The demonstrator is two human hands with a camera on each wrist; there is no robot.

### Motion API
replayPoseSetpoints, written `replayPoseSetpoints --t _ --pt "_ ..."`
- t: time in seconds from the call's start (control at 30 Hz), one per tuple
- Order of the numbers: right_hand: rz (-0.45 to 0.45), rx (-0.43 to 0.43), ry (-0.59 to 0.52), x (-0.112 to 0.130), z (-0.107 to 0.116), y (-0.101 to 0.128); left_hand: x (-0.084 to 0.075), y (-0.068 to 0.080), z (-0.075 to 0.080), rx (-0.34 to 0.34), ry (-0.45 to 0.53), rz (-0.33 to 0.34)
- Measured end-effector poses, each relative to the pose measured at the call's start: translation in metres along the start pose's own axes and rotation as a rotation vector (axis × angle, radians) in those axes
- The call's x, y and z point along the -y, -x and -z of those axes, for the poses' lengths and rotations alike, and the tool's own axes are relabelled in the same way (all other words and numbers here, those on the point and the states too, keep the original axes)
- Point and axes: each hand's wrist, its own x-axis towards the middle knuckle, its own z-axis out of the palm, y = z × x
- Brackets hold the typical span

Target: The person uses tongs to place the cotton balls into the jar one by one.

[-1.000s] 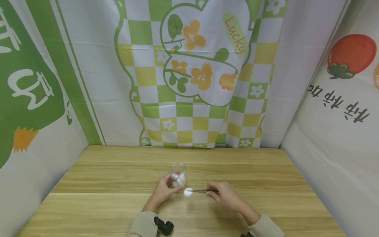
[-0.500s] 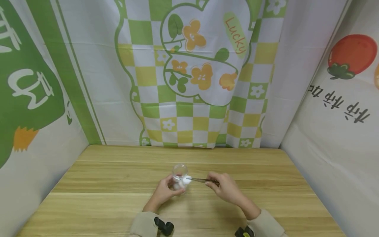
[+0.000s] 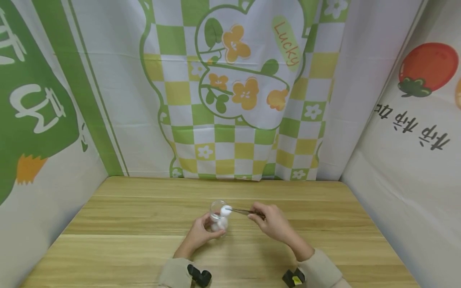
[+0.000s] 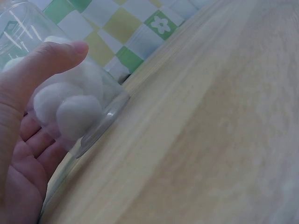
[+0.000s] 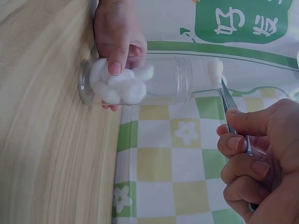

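A small clear glass jar [image 3: 217,216] stands upright on the wooden table [image 3: 144,240], with several white cotton balls [image 5: 119,86] in its bottom. My left hand [image 3: 200,234] grips the jar [image 5: 140,81] round its lower part, thumb [image 4: 44,63] across the glass [image 4: 93,126]. My right hand [image 3: 271,224] pinches metal tweezers [image 3: 243,211]. The tweezers [image 5: 229,112] hold one cotton ball [image 3: 225,210] just above the jar's open mouth; in the right wrist view this cotton ball [image 5: 215,71] sits just beyond the rim.
Printed cloth walls close in the table: a green-and-yellow checked flower curtain [image 3: 237,92] at the back, a green panel [image 3: 36,120] on the left, a white panel with a tomato [image 3: 425,68] on the right. Bare wood [image 4: 224,140] lies around the jar.
My right hand has lifted the tweezers with the cotton ball from the table beside the jar up to its mouth. The left hand has kept hold of the jar.
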Motion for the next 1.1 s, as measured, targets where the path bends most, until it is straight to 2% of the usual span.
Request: replayPoseSetpoints --t 0.2,0.57,0.77,1.1 --pt "-0.001 -0.029 0.041 0.001 -0.004 -0.007 -0.002 0.001 0.0 0.007 -0.002 -0.01" --pt "-0.009 -0.04 0.045 0.003 -0.005 -0.015 0.001 -0.001 0.0 0.018 0.005 -0.033" --pt "-0.015 -0.05 0.096 0.001 -0.01 -0.019 0.0 0.0 0.001 0.025 0.007 -0.036" --pt "-0.065 -0.044 0.14 0.001 -0.016 -0.022 -0.001 0.001 0.001 0.024 -0.002 -0.029"
